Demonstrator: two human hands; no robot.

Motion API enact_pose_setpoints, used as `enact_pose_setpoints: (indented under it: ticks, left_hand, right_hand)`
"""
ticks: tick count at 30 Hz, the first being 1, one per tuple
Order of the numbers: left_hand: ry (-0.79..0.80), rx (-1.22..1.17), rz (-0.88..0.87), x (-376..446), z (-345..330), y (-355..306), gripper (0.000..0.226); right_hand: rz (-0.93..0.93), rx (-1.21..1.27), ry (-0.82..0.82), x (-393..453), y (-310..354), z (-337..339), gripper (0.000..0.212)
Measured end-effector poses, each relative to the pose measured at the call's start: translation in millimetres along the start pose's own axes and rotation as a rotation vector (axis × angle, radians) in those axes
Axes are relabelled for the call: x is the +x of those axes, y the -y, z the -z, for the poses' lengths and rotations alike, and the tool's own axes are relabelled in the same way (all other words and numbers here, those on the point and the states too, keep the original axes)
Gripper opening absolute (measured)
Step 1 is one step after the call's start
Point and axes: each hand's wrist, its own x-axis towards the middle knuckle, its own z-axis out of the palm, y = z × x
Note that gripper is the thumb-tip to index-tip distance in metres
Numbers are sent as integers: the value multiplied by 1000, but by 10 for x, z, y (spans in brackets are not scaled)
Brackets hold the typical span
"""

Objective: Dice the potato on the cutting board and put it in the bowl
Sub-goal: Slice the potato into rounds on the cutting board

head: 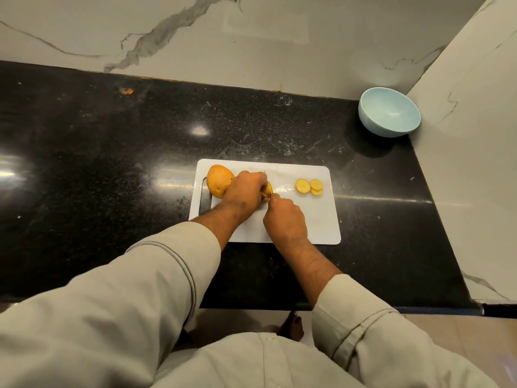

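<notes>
on the white cutting board [321, 219] we see the left hand [246, 191], fingers clenched over the potato [219, 180]. the right hand [284, 217] grips a knife whose blade is mostly hidden. three slices [309, 187] lie to the right. the blue bowl [389, 112] sits far right on the tabletop [112, 152].

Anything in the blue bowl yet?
Nothing shows inside the blue bowl: its visible inner wall and floor are bare. The near rim hides a little of the bottom. Three potato slices lie on the cutting board.
</notes>
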Motion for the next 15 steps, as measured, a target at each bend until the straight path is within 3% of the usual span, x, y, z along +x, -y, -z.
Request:
enact_pose_setpoints:
  ticks: [13, 15]
  left_hand:
    - [34, -73, -46, 28, 3, 87, 5]
    - [46, -106, -35, 34, 20, 86, 13]
  right_hand:
    - [-121, -31, 21, -65, 28, -80, 17]
    - [-129, -45, 41, -184, 13, -80, 16]
